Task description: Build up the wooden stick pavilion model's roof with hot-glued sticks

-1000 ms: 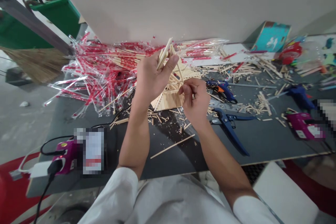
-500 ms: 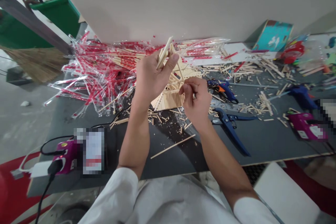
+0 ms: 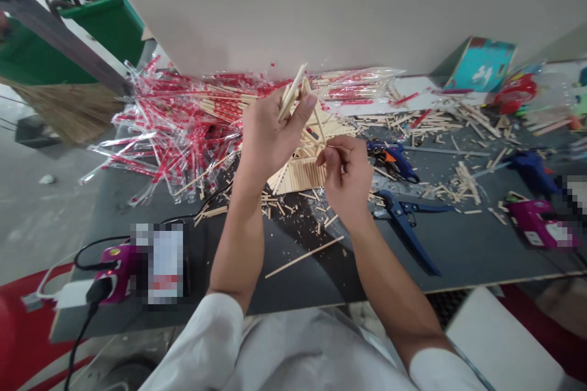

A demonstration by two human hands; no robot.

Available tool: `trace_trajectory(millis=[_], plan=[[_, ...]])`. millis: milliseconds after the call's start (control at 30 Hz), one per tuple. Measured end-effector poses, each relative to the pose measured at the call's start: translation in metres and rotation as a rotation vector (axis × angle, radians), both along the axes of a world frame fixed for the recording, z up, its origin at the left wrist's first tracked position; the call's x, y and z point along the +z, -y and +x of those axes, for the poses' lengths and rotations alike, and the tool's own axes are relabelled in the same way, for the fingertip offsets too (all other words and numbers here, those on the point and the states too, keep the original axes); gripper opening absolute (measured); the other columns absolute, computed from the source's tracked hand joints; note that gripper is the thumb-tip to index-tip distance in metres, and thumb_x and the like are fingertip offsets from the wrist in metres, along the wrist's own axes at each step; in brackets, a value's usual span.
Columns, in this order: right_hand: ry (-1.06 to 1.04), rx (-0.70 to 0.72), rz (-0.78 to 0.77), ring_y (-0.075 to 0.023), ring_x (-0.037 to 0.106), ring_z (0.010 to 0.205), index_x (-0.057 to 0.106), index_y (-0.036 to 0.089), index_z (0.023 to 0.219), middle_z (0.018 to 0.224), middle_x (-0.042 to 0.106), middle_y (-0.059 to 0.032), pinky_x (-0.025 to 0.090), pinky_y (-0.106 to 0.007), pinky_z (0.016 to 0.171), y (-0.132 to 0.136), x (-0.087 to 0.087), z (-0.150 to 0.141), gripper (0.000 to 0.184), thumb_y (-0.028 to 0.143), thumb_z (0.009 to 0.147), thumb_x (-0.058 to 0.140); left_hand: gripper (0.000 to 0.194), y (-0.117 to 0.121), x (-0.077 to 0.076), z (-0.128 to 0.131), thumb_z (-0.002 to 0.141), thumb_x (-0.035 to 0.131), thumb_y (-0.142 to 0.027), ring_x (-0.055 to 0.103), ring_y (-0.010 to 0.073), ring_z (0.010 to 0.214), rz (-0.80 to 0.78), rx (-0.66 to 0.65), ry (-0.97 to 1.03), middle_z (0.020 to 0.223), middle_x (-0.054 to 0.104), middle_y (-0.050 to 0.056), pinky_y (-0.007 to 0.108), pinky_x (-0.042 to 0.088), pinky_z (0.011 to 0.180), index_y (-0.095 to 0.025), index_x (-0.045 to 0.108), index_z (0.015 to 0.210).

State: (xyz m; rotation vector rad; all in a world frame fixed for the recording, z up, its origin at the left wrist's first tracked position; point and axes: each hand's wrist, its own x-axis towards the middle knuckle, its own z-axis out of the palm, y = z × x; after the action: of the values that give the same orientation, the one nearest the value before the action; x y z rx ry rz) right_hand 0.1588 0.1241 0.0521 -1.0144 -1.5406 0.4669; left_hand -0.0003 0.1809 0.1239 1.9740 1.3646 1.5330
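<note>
Head view. Your left hand (image 3: 270, 131) half shut, thumb and fingers pinching flat wood sticks (image 3: 291, 93) upright. Your right hand (image 3: 348, 182) almost shut, finger and thumb pinching thin stick (image 3: 337, 148). Stick model (image 3: 298, 176) sits on dark bench (image 3: 458, 256), right under both hands; cannot tell if hands touch it. Clear red-printed wrappers (image 3: 183, 128) in big heap behind, many with chopsticks inside. Green bin (image 3: 103, 24) far back, inside hidden. Blue-handled snips (image 3: 406, 226) near right hand.

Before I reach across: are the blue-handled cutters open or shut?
Open: the blue-handled cutters lie with their two handles spread wide apart on the dark bench.
</note>
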Motion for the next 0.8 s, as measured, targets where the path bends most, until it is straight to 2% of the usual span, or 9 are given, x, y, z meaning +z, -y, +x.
trace_trajectory(millis=[233,500,800], plan=[[0.005,-0.022,-0.002,-0.0116,0.066,0.071,0.053,0.027,0.122,0.083,0.066,0.0045,0.049,-0.031,0.068,-0.0011,-0.0028,0.0,0.013,0.026,0.109,0.05,0.054,0.0019,0.002,0.001,0.094,0.064,-0.069,0.036,0.0132,0.056,0.014,0.007,-0.003,0.057,0.038,-0.003,0.031,0.03,0.054,-0.023,0.054,0.069],[-0.029,-0.01,0.044,-0.0106,0.067,0.071,0.054,0.027,0.121,0.082,0.064,0.0049,0.051,-0.029,0.068,-0.0031,-0.0034,-0.0009,0.014,0.023,0.109,0.049,0.049,0.0009,0.0009,0.0014,0.093,0.066,-0.069,0.033,0.0125,0.054,0.017,0.001,0.019,0.057,0.038,-0.004,0.031,0.026,0.053,-0.023,0.064,0.076],[-0.037,-0.002,0.037,-0.0101,0.065,0.07,0.054,0.027,0.118,0.081,0.063,0.0051,0.048,-0.029,0.067,-0.0038,-0.0021,-0.0001,0.011,0.024,0.109,0.05,0.053,0.0002,0.0007,0.0013,0.09,0.07,-0.072,0.031,0.0113,0.053,0.028,-0.002,0.005,0.055,0.037,-0.005,0.034,0.024,0.052,-0.023,0.06,0.071]])
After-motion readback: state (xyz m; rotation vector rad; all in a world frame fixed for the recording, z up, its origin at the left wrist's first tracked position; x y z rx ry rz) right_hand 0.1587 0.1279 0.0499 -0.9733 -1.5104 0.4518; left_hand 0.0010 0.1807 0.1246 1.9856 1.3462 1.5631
